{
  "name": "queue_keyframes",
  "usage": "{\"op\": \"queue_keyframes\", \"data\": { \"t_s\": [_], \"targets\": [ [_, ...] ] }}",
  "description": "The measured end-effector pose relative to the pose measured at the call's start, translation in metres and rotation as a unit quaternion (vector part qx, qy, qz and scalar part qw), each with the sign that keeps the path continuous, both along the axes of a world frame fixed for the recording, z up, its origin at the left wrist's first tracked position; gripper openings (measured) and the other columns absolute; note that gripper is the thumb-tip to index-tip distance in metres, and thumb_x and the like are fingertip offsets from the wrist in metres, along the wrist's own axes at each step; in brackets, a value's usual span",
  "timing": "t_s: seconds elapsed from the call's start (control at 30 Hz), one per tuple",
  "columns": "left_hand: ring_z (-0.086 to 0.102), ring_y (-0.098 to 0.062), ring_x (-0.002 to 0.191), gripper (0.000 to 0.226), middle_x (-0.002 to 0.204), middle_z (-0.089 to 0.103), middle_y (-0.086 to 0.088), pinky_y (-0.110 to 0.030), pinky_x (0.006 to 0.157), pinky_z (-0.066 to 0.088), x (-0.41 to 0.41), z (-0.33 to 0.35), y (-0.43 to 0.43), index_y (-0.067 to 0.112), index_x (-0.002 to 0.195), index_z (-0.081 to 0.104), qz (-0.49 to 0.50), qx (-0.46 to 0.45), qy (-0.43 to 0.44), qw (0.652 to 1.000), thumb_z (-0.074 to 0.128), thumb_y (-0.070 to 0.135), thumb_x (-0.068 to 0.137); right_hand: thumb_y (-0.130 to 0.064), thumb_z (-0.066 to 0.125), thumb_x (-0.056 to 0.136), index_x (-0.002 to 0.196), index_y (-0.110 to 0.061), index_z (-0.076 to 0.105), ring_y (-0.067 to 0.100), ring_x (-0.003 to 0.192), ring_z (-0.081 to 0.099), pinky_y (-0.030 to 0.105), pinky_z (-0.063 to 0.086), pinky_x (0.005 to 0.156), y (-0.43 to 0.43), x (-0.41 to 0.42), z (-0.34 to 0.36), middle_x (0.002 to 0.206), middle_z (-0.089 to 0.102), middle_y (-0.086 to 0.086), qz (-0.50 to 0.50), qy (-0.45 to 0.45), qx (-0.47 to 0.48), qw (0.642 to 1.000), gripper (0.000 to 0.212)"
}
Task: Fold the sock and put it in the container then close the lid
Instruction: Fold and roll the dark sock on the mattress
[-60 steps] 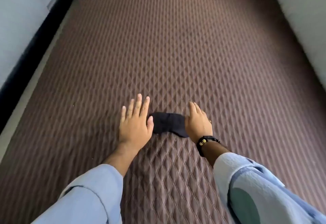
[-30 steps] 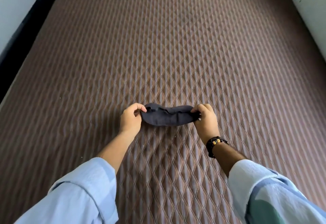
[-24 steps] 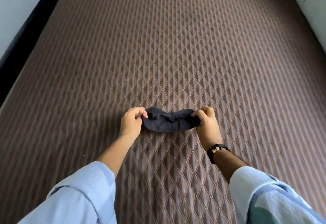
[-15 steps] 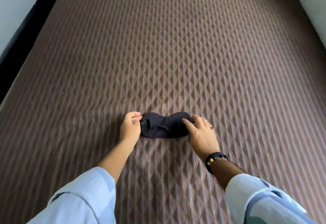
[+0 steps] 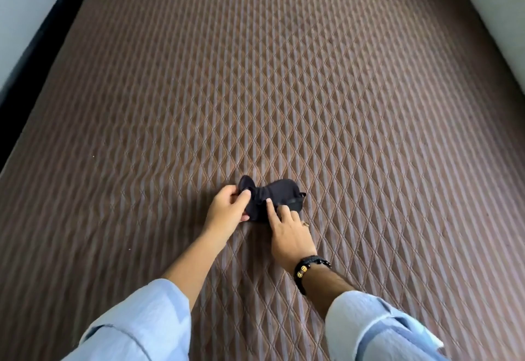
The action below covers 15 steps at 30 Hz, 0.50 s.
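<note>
Two hands meet over a small dark sock (image 5: pixel 271 197) that lies bunched on a brown quilted mattress (image 5: pixel 284 76) stitched in a diamond pattern. The left hand (image 5: pixel 227 211) pinches the sock's left end between thumb and fingers, and that end stands up from the surface in a rounded loop. The right hand (image 5: pixel 289 235) presses on the sock with its outstretched index finger near the middle; its other fingers curl loosely on the fabric beside it, gripping nothing. The sock's right end lies flat on the mattress, just beyond the right hand's fingertips. A dark beaded bracelet (image 5: pixel 308 268) with gold beads circles the right wrist, and a ring shows on one finger. Both forearms come out of light blue sleeves (image 5: pixel 136 326).
</note>
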State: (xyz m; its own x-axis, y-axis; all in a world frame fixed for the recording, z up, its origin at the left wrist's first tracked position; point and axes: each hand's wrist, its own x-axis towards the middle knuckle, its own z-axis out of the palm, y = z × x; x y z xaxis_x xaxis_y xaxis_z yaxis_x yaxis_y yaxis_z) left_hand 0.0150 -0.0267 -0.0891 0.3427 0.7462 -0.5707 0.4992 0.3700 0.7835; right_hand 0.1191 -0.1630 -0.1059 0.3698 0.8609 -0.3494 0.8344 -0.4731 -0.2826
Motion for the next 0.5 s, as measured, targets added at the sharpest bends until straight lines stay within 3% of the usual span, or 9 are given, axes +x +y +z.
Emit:
{"op": "queue_keyframes", "data": {
  "t_s": [0.1,0.17,0.23,0.33,0.43,0.5],
  "targets": [
    [0.073,-0.014,0.088,0.024,0.106,0.071,-0.004,-0.021,0.061,0.062,0.025,0.012,-0.013,0.017,0.118,0.063,-0.075,0.041,0.019,0.996,0.063,0.032,0.099,-0.008,0.039,0.092,0.16,-0.015,0.016,0.032,0.115,0.049,0.044,0.052,0.083,-0.015,0.004,-0.001,0.139,0.041,0.007,-0.065,0.059,0.066,0.994,0.072],
    [0.074,-0.017,0.091,0.026,0.102,0.071,0.003,-0.032,0.072,0.067,0.041,0.019,-0.022,0.02,0.12,0.064,-0.112,0.065,0.039,0.991,0.065,0.033,0.098,-0.007,0.041,0.093,0.158,-0.015,0.022,0.032,0.117,0.047,0.041,0.053,0.084,-0.027,0.007,-0.003,0.138,0.04,0.008,-0.114,0.053,0.081,0.989,0.068],
    [0.075,-0.024,0.097,0.03,0.107,0.073,0.002,-0.044,0.085,0.066,0.055,0.024,-0.03,0.019,0.124,0.064,-0.136,0.084,0.061,0.985,0.065,0.033,0.098,-0.009,0.042,0.093,0.159,-0.016,0.021,0.033,0.117,0.043,0.043,0.052,0.086,-0.033,0.011,-0.002,0.138,0.039,0.009,-0.131,0.037,0.05,0.989,0.069],
    [0.074,-0.028,0.105,0.032,0.119,0.074,-0.003,-0.042,0.096,0.061,0.072,0.025,-0.041,0.018,0.127,0.064,-0.17,0.104,0.096,0.975,0.065,0.032,0.097,-0.012,0.044,0.093,0.157,-0.019,0.024,0.034,0.117,0.041,0.045,0.049,0.089,-0.032,0.017,-0.003,0.134,0.041,0.009,-0.085,0.023,0.008,0.996,0.068],
    [0.07,-0.025,0.116,0.034,0.118,0.077,-0.001,-0.037,0.102,0.055,0.081,0.024,-0.047,0.019,0.129,0.064,-0.204,0.099,0.121,0.966,0.065,0.029,0.098,-0.007,0.045,0.091,0.136,-0.014,0.054,0.032,0.112,0.045,0.042,0.048,0.089,-0.032,0.027,-0.004,0.122,0.051,0.009,-0.09,0.075,0.059,0.991,0.046],
    [0.066,-0.025,0.123,0.037,0.124,0.076,-0.001,-0.039,0.107,0.052,0.081,0.024,-0.049,0.019,0.136,0.062,-0.215,0.095,0.123,0.964,0.058,0.027,0.101,0.0,0.045,0.087,0.112,-0.011,0.065,0.03,0.104,0.054,0.035,0.047,0.084,-0.036,0.031,-0.006,0.108,0.059,0.009,-0.215,0.125,0.137,0.959,0.033]
  ]
}}
